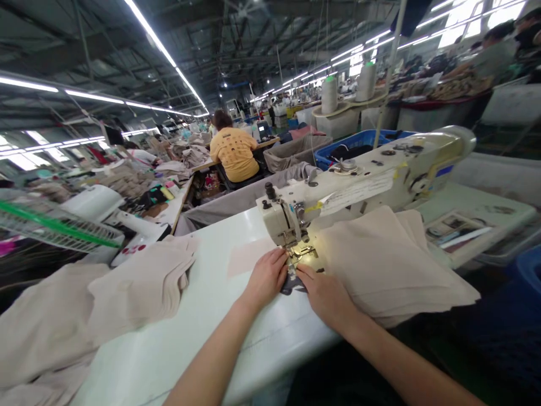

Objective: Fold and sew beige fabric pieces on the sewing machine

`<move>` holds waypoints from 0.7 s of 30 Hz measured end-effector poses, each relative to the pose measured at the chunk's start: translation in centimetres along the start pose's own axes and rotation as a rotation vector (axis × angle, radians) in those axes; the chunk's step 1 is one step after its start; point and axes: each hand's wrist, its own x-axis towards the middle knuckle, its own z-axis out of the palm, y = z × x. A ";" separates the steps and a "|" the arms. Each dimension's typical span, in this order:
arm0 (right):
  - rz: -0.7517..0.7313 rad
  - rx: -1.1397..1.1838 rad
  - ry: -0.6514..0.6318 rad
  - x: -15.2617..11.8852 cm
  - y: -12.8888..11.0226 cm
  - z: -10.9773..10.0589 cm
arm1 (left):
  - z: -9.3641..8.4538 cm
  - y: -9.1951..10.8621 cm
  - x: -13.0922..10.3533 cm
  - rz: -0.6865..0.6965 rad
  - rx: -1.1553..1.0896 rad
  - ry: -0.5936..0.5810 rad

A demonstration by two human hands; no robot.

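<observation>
Fabric (292,283), dark, between left hand (267,274) and right hand (328,293)

From the person's head, the single wide view faces forward and down over the table (211,293), close to the sewing machine (367,166) on its near side, reaching beyond it to the roof (270,31) high above.

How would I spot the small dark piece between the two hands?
Find the white sewing machine on the pale tabletop. Just in front of its lit needle area, between the left hand and right hand, sits a small dark grey piece, apparently cloth. Its dark colour sets it apart from the left beige stack and right beige stack.
</observation>
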 end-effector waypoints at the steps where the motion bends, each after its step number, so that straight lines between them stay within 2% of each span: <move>1: 0.001 0.006 0.005 0.0 0.0 0.0 | 0.0 -0.1 0.0 -0.007 0.008 -0.005; 9: 0.008 0.034 0.012 0.1 0.0 0.2 | 0.2 -0.1 -0.1 -0.094 0.083 -0.052; 16: 0.017 0.076 -0.011 0.0 -0.1 -0.6 | -2.3 2.3 -0.2 -0.173 0.115 -0.158; 18: 0.011 0.107 0.001 -0.4 -0.2 -0.9 | -2.6 3.1 -0.6 -0.146 0.057 -0.187; 21: -0.011 0.138 0.013 -1.1 -0.2 -1.2 | -2.3 3.9 -1.2 -0.108 0.041 -0.166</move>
